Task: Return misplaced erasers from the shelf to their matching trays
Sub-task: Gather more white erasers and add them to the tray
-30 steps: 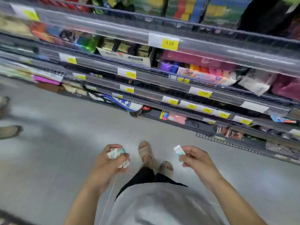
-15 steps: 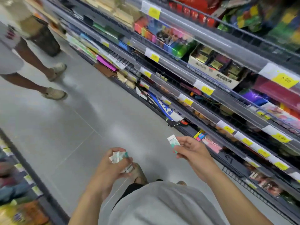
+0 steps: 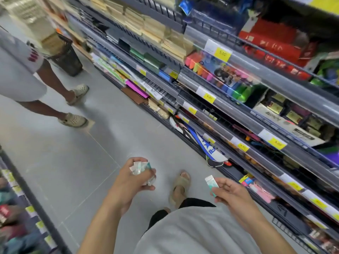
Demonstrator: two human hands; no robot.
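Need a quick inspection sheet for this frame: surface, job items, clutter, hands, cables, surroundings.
Surface: grey tiled floor of a shop aisle; no worktable in view.
Job's things: several wrapped erasers bunched in the left hand; single eraser, white and teal, in the right hand. Matching trays not identifiable.
Clutter: racket bag leaning at the shelf foot.
Grippers: left hand grips the bunch; right hand pinches the single eraser at its fingertips.
Cables: nothing seen.
Surroundings: stationery shelves with yellow price tags on the right; another shelf lower left; a second person standing ahead beside a black basket.
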